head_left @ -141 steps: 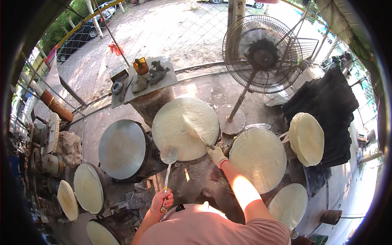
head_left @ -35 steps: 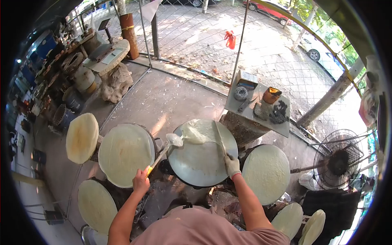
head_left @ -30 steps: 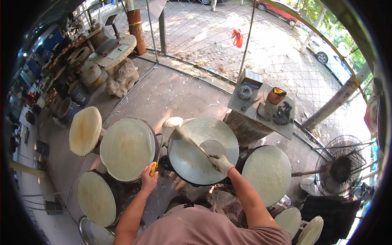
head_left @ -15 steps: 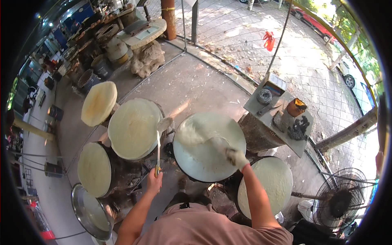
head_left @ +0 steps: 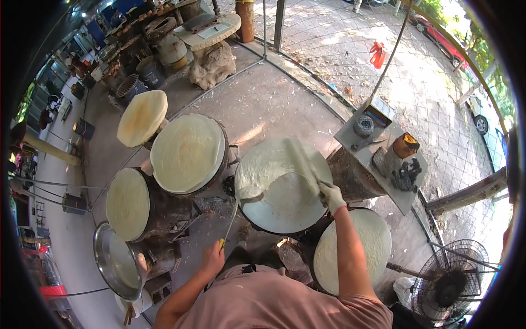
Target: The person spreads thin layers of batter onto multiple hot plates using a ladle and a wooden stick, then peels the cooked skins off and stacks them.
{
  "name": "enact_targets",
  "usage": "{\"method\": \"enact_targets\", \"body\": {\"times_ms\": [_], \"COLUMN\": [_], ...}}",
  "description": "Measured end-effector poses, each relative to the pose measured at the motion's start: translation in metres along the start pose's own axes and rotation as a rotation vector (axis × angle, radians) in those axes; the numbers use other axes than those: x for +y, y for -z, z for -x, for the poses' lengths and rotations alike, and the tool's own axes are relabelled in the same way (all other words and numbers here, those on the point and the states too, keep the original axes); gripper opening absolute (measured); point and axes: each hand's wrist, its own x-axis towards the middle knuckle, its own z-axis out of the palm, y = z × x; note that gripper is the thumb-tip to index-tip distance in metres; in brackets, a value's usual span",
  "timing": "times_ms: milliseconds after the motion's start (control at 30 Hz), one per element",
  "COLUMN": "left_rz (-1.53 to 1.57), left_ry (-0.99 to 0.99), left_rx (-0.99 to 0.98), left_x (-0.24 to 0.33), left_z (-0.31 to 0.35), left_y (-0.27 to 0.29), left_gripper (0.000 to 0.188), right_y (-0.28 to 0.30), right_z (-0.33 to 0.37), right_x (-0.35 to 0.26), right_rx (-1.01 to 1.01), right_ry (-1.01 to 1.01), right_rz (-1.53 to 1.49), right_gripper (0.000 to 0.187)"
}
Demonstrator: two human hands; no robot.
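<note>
Griddle (head_left: 290, 205) carrying pale batter (head_left: 262, 169); floor (head_left: 219, 109) carrying stoves (head_left: 165, 211).

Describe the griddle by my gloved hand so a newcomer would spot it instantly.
From the black fan at lower right, look up and left to the round griddle at centre. The gloved right hand is at its right edge. Unlike those beside it, it is only partly coated: pale batter toward the top, bare surface below.

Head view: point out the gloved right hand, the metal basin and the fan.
Gloved right hand (head_left: 332, 197): head view, middle of the glove.
Metal basin (head_left: 104, 260): head view, inner wall, left side.
Fan (head_left: 450, 287): head view, dark hub.
</note>
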Motion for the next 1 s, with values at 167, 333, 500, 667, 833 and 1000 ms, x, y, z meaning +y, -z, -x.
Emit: {"method": "enact_targets", "body": {"times_ms": [167,333,500,667,833,1000], "left_rz": [-0.1,-0.114,-0.104,-0.104,-0.009,0.157], "left_ry": [-0.043,-0.014,-0.033,-0.079,-0.183,-0.332], "left_rx": [0.007,-0.049,0.01,-0.052,-0.073,-0.058], "left_x": [-0.006,0.009,-0.002,-0.014,-0.051,-0.083], "left_z": [0.04,0.052,0.059,0.059,0.041,0.037], "left_y": [-0.002,0.0,-0.006,0.011,0.023,0.076], "left_gripper": [0.033,0.032,0.037,0.036,0.036,0.036], "right_y": [-0.038,-0.005,-0.019,-0.011,-0.043,-0.101], "right_z": [0.023,0.035,0.057,0.077,0.121,0.185], "right_x": [0.01,0.007,0.033,0.07,0.103,0.188], "right_rx": [-0.489,-0.103,-0.422,0.098,-0.273,-0.047], "right_ry": [-0.307,-0.041,-0.237,-0.104,-0.215,-0.002], "right_rz": [0.342,0.141,0.37,-0.079,0.183,-0.544], "right_gripper": [0.02,0.022,0.025,0.03,0.035,0.033]}}
